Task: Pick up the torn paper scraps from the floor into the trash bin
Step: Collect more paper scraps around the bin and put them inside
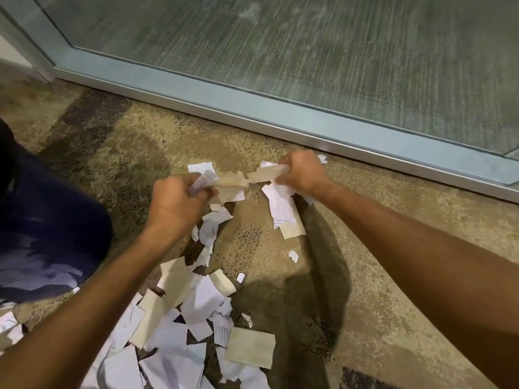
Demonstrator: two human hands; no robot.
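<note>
My left hand (pixel 175 204) and my right hand (pixel 302 174) are both closed on pieces of cream and white paper (pixel 247 178) held between them, just above the carpet. The paper looks ragged in the middle between the hands. Several torn scraps (pixel 202 301) lie in a pile on the carpet below my left forearm, reaching the bottom edge. A printed white scrap (pixel 282 209) and a cream one (pixel 293 230) lie under my right wrist. Small bits (pixel 293 255) sit apart to the right. No trash bin is in view.
A glass panel in a pale metal frame (pixel 252 105) runs diagonally across the far side of the brown patterned carpet (pixel 393 262). My dark blue trouser leg (pixel 47 228) is at the left. More scraps (pixel 8 322) lie at the lower left edge.
</note>
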